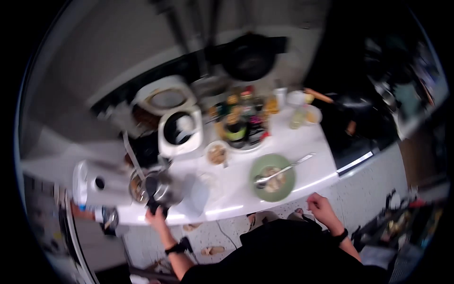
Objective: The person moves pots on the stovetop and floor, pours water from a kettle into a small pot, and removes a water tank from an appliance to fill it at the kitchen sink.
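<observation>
My left hand point(157, 217) is closed round the black handle of a silver kettle point(166, 189) at the left of the white counter point(231, 189). A pot point(138, 187) with a long light utensil stands just left of the kettle. My right hand point(319, 204) hangs in front of the counter's edge, its fingers curled together with nothing visible in them. Nearest to it on the counter is a green bowl point(289, 182) with pale food and a metal spoon point(298, 162) lying across it.
An open white rice cooker point(195, 142) stands at the back left. Bottles crowd a tray point(246, 147) mid-counter, beside a small bowl point(217, 154) of food. A pan point(357, 106) sits on the black stove point(347, 151) at right. Slippers point(213, 250) lie on the floor.
</observation>
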Demonstrator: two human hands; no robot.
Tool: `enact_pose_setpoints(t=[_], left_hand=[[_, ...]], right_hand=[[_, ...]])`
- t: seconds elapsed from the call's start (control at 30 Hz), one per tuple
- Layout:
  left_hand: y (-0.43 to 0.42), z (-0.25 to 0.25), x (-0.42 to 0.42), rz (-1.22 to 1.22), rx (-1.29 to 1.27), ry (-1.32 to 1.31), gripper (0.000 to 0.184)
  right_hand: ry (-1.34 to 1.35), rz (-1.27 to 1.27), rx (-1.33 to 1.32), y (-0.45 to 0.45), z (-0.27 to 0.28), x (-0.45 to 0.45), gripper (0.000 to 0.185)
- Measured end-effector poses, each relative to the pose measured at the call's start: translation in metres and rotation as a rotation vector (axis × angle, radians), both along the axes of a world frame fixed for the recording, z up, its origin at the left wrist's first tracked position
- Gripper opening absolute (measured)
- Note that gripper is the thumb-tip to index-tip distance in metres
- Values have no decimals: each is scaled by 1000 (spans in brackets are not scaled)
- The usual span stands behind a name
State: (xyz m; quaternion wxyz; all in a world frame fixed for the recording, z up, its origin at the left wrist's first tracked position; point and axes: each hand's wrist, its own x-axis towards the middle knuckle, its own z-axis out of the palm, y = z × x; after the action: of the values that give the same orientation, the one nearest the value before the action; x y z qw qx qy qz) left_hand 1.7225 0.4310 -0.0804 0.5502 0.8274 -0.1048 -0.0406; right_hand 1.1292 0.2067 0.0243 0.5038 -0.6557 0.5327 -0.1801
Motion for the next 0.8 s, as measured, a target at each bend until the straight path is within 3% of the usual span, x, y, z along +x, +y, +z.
enact_pose_setpoints(t=[0.03, 0.07, 0.1, 0.13, 0.2, 0.27, 0.3, 0.33, 0.47, 0.5, 0.53, 0.6, 0.63, 0.67, 0.73, 0.8], left_hand=[[-1, 22, -9, -7, 58, -10, 57], [-10, 52, -31, -13, -68, 84, 53], [-9, 63, -36, -63, 15, -70, 42], [-25, 106, -75, -119, -70, -76, 33], [-34, 131, -116, -310, -193, -139, 30], [-66, 169, -184, -330, -301, -157, 8], [-78, 174, -206, -360, -370, -115, 7], [-85, 198, -250, -391, -288, -96, 36], [-158, 218, -379, -418, -432, 46, 26], [-176, 219, -406, -597, -280, -183, 19], [-197, 219, -440, -642, -296, -181, 19], [-235, 237, -517, -733, -449, 167, 14], [-256, 218, -524, -962, -223, -581, 7], [-277, 208, -551, -963, -266, -575, 12], [-327, 216, -633, -927, -586, 323, 12], [-361, 217, -688, -965, -474, 366, 17]], right_hand=[[29, 11, -23, -2, -8, -15, 8], [30, 16, -40, -5, -21, -32, 9], [-51, -36, 1, -6, -18, -43, 10], [22, -10, -81, -9, -4, -54, 12], [-20, -114, -118, -8, -9, -92, 9], [-75, -102, -128, -10, -7, -137, 9], [-76, -140, -145, -11, -14, -160, 9], [-112, -149, -158, -9, -25, -184, 9], [-165, -266, -186, -11, -12, -297, 9], [-178, -320, -196, -11, -20, -324, 10], [-176, -366, -212, -7, -25, -355, 10], [-183, -452, -194, -2, -23, -400, 11], [-216, -495, -185, 3, -20, -424, 11], [-213, -514, -196, 6, -20, -443, 11], [-363, -622, -161, 12, -26, -477, 9], [-354, -670, -131, 11, -32, -511, 9]])
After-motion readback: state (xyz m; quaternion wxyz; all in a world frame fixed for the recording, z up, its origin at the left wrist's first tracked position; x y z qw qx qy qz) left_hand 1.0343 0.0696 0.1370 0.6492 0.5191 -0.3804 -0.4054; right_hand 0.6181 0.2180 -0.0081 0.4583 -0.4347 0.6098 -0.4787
